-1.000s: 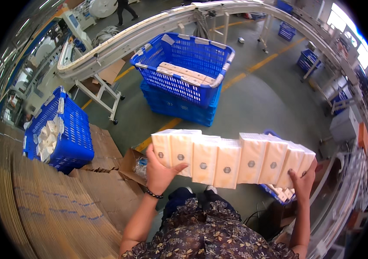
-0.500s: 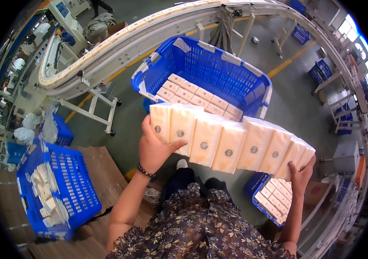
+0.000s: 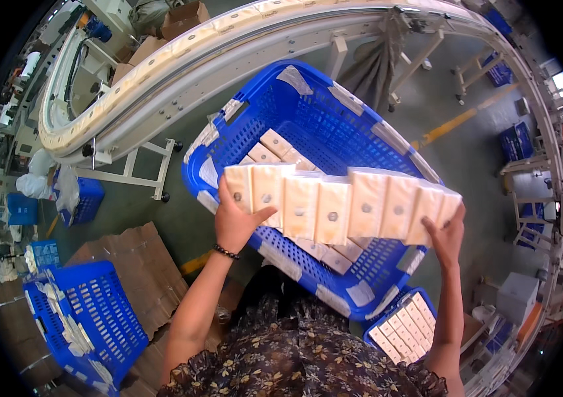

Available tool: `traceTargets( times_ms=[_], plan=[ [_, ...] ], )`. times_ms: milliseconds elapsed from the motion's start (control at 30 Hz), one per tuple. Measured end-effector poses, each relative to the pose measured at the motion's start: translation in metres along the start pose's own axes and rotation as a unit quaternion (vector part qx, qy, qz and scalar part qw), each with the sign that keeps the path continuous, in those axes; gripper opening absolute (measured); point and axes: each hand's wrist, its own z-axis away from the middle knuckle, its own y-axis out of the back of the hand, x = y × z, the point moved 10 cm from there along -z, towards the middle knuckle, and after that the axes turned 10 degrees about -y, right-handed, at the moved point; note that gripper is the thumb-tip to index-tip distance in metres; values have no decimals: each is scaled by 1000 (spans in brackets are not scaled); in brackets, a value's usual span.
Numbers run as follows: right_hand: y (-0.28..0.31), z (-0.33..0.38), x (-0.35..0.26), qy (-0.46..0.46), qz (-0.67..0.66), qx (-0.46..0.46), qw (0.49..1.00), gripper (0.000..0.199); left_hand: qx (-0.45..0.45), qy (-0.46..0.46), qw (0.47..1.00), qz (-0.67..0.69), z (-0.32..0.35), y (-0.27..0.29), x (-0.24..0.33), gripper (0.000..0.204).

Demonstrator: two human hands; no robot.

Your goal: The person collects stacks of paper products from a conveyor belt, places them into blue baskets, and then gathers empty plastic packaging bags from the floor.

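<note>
A row of several cream tissue packs (image 3: 333, 208), each with a small grey mark, is squeezed end to end between my hands. My left hand (image 3: 236, 221) clamps the left end, thumb across the front face. At the other end my right hand (image 3: 446, 235) presses on the last packs. The row hangs in the air over a large blue basket (image 3: 354, 135) with taped rim patches. More packs (image 3: 276, 141) lie in rows on the basket's floor, partly hidden by the held row.
A curved conveyor (image 3: 182, 83) carrying packs runs along the far side. Lower right, a smaller blue basket (image 3: 368, 336) holds packed rows. A blue basket (image 3: 106, 311) with loose packs stands at left, beside flattened cardboard (image 3: 137, 264).
The large basket appears nearer to me, and the held row is now over its opening rather than in front of its near side. Both hands keep their grip.
</note>
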Motion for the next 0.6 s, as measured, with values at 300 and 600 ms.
traceTargets(
  times_ms=[300,600],
  plan=[
    [-299,-171,-26,93,95,-181,974,103,-13,155,964,-216,-70,-26,-108,123],
    [-449,-163,35,78,20,-127,989,102,-33,345,884,-315,-61,-96,-197,125]
  ],
)
